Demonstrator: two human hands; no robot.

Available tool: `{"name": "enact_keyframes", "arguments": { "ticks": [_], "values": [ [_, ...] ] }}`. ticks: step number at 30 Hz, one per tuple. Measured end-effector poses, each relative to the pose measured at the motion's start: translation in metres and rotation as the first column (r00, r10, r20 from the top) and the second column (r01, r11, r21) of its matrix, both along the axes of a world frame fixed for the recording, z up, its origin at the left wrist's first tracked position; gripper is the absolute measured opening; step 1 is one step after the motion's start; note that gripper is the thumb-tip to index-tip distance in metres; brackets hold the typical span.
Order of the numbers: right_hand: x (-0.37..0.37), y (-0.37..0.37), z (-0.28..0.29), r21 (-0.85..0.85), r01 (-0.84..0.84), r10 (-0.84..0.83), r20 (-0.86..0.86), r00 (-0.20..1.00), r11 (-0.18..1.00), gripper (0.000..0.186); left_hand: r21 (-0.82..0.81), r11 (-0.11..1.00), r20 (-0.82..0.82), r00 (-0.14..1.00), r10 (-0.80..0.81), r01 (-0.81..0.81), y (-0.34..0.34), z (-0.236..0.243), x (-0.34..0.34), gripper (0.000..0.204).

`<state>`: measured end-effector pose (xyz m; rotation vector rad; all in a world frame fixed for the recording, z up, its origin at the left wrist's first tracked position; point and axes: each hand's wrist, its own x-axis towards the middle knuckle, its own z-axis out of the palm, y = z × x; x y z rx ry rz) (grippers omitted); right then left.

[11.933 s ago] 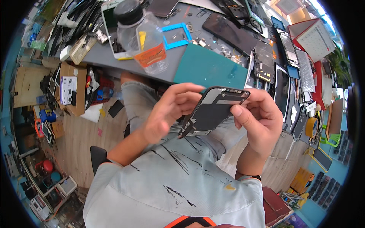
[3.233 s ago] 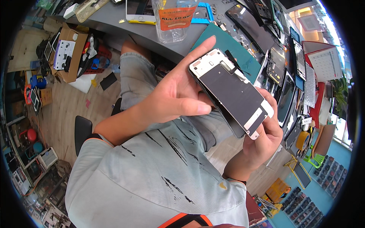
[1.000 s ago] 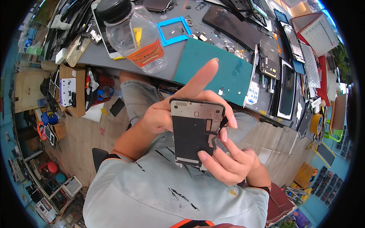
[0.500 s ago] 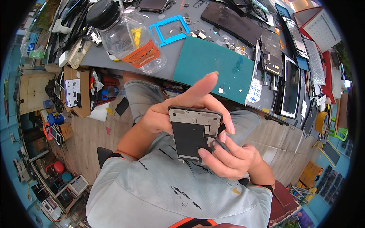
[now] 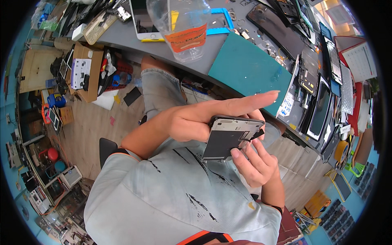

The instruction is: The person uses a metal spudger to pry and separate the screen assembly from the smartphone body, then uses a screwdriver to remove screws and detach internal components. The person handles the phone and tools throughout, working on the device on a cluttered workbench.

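So the phone screen panel [image 5: 228,138] is up over the lap, back side facing the camera, well off the grey worktop [image 5: 134,43]. Left hand [image 5: 196,122] grips its left edge with the index finger stretched out straight above it. Right hand [image 5: 251,163] is closed on the lower right corner, thumb pressing the back. A green mat [image 5: 249,69] and a clear plastic jar [image 5: 183,24] sit on the worktop.

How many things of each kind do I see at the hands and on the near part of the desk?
Hands: 2 (left hand, right hand)
Phone screen assembly: 1
Green cutting mat: 1
Clear plastic jar: 1
Blue frame: 1
Total: 6
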<state>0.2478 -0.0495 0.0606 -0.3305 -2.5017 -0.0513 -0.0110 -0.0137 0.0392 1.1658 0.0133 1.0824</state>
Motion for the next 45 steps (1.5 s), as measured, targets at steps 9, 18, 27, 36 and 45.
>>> {"name": "enact_keyframes", "arguments": {
  "ticks": [9,18,27,36,45],
  "values": [
    [0.009,-0.002,-0.015,-0.046,-0.069,0.068,-0.028,0.997,0.997,0.032,0.231,0.967,-0.044,0.992,0.119,-0.105,0.004,-0.011,0.001,0.092],
    [0.012,-0.007,0.005,-0.139,0.066,-0.083,-0.117,0.990,0.988,0.025,-0.154,0.987,0.000,0.999,-0.052,0.052,-0.009,0.001,-0.010,0.104],
    [0.025,0.030,0.052,-0.179,0.503,-0.530,-0.176,0.829,0.846,0.028,-0.477,0.848,0.361,0.931,-0.050,0.231,-0.018,-0.006,0.001,0.125],
    [0.062,0.094,0.079,-0.339,0.666,-0.690,0.063,0.721,0.664,0.019,-0.573,0.748,0.488,0.872,-0.019,0.336,-0.025,-0.008,0.010,0.129],
    [0.060,0.098,0.068,-0.207,0.646,-0.594,0.262,0.761,0.735,0.024,-0.602,0.706,0.511,0.859,-0.018,0.373,-0.028,-0.007,0.008,0.126]
  ]
}}
